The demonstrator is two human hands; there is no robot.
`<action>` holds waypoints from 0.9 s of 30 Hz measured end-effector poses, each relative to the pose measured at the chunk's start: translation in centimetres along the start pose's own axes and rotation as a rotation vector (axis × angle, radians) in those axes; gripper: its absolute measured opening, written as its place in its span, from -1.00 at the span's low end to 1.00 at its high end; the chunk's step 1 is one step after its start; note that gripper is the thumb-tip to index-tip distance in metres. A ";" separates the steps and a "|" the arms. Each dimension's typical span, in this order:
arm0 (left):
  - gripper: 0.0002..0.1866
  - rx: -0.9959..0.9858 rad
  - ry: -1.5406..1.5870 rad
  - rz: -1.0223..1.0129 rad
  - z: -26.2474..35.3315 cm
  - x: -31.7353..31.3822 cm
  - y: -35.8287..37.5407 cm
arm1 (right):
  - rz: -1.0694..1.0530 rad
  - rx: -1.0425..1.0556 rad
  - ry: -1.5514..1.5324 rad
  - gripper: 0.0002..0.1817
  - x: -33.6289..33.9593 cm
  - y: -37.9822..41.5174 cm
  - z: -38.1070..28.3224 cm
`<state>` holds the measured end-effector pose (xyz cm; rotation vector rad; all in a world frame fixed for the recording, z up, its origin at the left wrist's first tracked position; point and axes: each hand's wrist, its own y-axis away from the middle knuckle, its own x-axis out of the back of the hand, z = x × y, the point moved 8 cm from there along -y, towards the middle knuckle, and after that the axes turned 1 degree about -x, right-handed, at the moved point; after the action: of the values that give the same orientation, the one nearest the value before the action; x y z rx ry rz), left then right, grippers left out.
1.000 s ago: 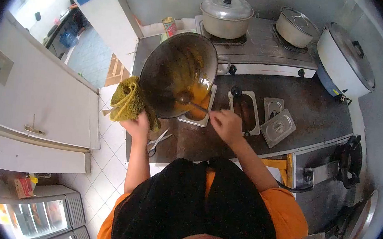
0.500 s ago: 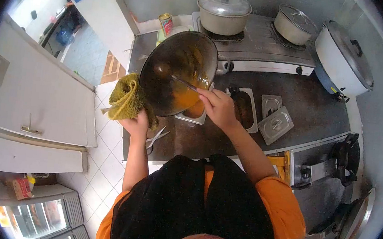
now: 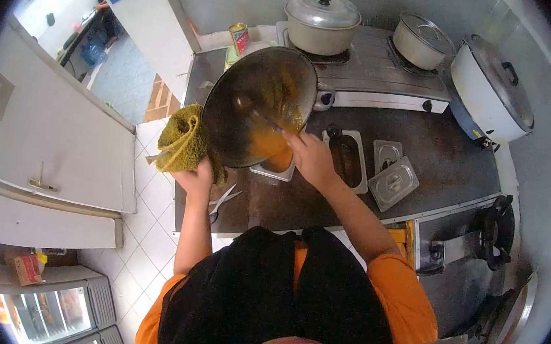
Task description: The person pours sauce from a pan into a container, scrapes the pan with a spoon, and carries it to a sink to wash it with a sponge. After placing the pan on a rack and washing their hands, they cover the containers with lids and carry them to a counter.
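My left hand (image 3: pixel 196 176) is closed on a folded green cloth (image 3: pixel 184 140) at the near left side of a large dark wok (image 3: pixel 227 121). The wok is tilted over a small steel food pan (image 3: pixel 280 170), and orange sauce (image 3: pixel 270 143) lies at its low edge. My right hand (image 3: pixel 314 159) grips the handle of a ladle (image 3: pixel 245 106), whose bowl is inside the wok against the dark wall. Beside my right hand stands another steel pan (image 3: pixel 364 155) with dark contents and a black-handled utensil (image 3: pixel 333 132). The wok hides part of the pan beneath it.
Steel lids (image 3: pixel 394 183) lie on the counter (image 3: pixel 437 148) to the right. Scissors (image 3: pixel 222 201) are near my left forearm. A lidded pot (image 3: pixel 321 27), a smaller pot (image 3: pixel 422 43) and a big white pot (image 3: pixel 492 93) stand behind. A can (image 3: pixel 239 36) is at the back left.
The ladle's bowl has moved slightly right along the wok's inside, and my right hand has shifted a little toward me. The cloth and wok stay nearly in place.
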<state>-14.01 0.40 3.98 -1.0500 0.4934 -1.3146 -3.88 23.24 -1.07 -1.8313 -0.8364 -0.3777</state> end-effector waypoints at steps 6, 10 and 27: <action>-0.69 0.112 0.072 -0.016 -1.6 -0.2 0.1 | -0.314 -0.090 0.098 -0.71 0.1 0.0 1.6; -0.69 0.062 0.036 0.012 -1.3 -0.1 -0.1 | -0.080 -0.006 0.137 -0.70 0.6 -2.0 0.0; -0.72 0.014 0.001 0.008 -0.4 -0.1 -0.8 | -0.343 -0.239 0.163 -0.72 -1.4 2.0 2.6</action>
<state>-14.81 0.43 4.47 -1.0346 0.4876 -1.3099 -3.79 24.67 -4.29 -1.8421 -1.0272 -0.8655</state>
